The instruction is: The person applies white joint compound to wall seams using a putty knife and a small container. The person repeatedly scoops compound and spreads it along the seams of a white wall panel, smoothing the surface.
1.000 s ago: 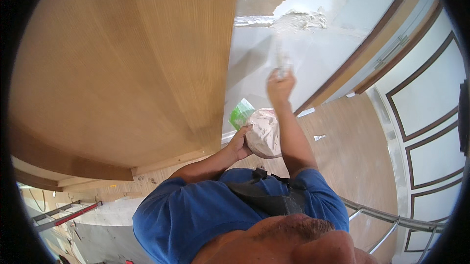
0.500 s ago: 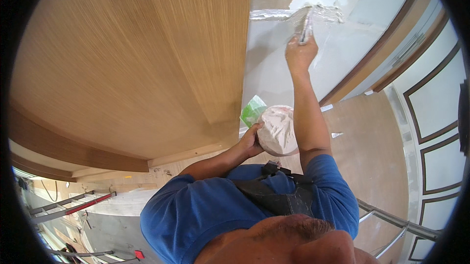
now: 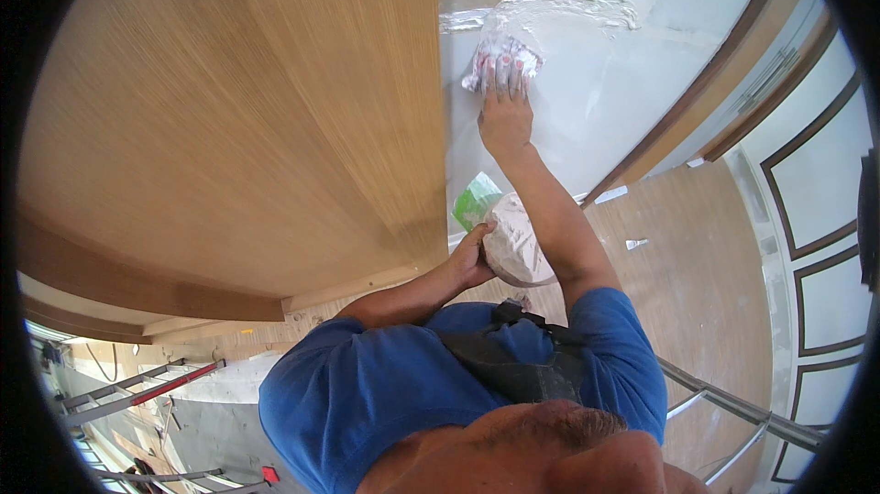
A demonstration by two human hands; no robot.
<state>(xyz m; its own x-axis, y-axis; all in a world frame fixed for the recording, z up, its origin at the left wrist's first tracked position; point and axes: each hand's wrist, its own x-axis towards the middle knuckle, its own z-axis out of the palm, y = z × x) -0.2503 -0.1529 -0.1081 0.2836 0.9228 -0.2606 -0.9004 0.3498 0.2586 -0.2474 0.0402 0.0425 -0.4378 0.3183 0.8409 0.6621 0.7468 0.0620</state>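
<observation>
A wooden panel [image 3: 247,127] stands at left, a ladder [image 3: 176,383] at lower left, dark-trimmed white panels [image 3: 820,205] at right.

The head camera looks down from close above the wearer's blue shirt [image 3: 357,384], its wide fisheye facing the wall [image 3: 587,100] just right of the wooden panel [image 3: 266,127] and reaching the floor [image 3: 697,283] farther right of that panel.

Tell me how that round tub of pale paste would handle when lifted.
The tub is probably heavy for its size, since paste seems to fill its mouth. Sloshing looks unlikely, as the paste stands in ridges.
</observation>
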